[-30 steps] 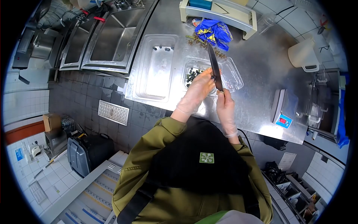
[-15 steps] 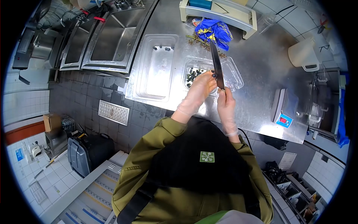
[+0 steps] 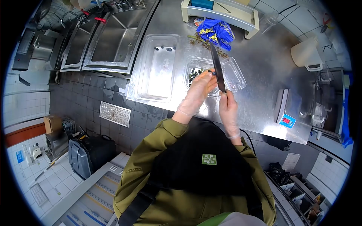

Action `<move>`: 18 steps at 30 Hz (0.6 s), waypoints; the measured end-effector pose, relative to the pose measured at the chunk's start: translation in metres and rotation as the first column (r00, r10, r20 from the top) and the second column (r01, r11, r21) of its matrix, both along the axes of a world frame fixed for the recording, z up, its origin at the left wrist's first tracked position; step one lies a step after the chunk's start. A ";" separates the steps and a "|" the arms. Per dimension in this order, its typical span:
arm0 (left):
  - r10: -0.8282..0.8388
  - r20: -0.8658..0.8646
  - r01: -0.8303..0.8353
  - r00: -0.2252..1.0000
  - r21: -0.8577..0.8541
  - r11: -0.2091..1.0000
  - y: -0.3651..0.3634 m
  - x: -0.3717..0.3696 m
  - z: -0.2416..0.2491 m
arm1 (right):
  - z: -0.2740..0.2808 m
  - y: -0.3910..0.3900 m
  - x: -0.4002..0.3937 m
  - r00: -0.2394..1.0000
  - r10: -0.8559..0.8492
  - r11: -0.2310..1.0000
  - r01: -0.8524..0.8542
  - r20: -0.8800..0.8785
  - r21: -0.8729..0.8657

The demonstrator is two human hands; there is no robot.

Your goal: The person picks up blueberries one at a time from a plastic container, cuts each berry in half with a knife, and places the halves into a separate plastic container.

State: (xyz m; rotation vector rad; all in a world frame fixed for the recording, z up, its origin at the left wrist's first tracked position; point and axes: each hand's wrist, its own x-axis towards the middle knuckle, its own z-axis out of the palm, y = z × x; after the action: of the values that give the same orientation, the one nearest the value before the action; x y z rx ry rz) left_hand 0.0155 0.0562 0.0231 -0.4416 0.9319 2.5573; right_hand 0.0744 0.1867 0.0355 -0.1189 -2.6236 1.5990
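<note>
My gloved right hand (image 3: 228, 107) is closed round the handle of a large dark knife (image 3: 217, 67), its blade pointing away from me. Beside the blade, the fingertips of my gloved left hand (image 3: 200, 88) pinch a small dark berry (image 3: 213, 74). Both hands are over the near side of a clear container (image 3: 189, 61) with dark berry pieces (image 3: 194, 73) inside. An open clear lid (image 3: 234, 75) lies to its right. On the left stands a larger clear tray (image 3: 156, 71) with several dark berries (image 3: 168, 49) near its far end.
Bare stems (image 3: 200, 40) and a crumpled blue bag (image 3: 217, 32) lie beyond the container. A cream stand (image 3: 222, 14) is at the back. The steel table (image 3: 260, 75) also bears a scale (image 3: 288, 109) and a white jug (image 3: 306, 56) at right. Sinks (image 3: 117, 37) are at left.
My left hand has shifted slightly left and toward me. The knife blade has tilted a little further left, still in my right hand.
</note>
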 end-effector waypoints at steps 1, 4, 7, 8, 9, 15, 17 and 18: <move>-0.001 0.004 0.001 1.000 -0.001 1.000 -0.001 0.000 -0.001 | 0.000 0.000 0.000 1.000 0.000 1.000 0.000 0.001 0.005; -0.015 -0.014 0.015 1.000 -0.001 1.000 -0.002 0.000 -0.003 | 0.000 -0.001 0.001 1.000 0.003 1.000 -0.003 0.002 0.026; -0.017 -0.018 0.017 1.000 0.001 1.000 -0.002 0.001 0.001 | -0.002 0.000 0.002 1.000 0.008 0.999 -0.008 -0.005 0.051; -0.015 -0.015 0.015 1.000 0.001 1.000 -0.002 0.001 0.003 | -0.003 0.000 0.002 1.000 0.011 0.998 -0.010 -0.009 0.056; -0.017 -0.013 0.017 1.000 0.009 1.000 -0.002 0.002 0.005 | -0.004 0.000 0.002 1.000 0.013 0.998 -0.013 -0.012 0.061; 0.008 -0.011 -0.007 1.000 0.064 0.998 -0.001 0.001 0.004 | -0.009 0.001 0.003 0.998 0.036 0.997 -0.032 -0.060 0.063; -0.003 -0.033 0.006 0.999 0.078 0.997 -0.001 0.000 0.000 | -0.008 0.001 0.004 0.998 0.041 0.997 -0.037 -0.051 0.066; -0.005 -0.024 0.007 1.000 0.079 0.997 -0.001 -0.002 -0.001 | -0.008 0.001 0.004 0.998 0.044 0.997 -0.040 -0.046 0.067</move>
State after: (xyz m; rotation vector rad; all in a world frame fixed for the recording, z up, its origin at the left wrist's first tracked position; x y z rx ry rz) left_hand 0.0138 0.0550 0.0218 -0.3855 0.8358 2.5890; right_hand 0.0781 0.1880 0.0279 -0.0219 -2.6561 1.5058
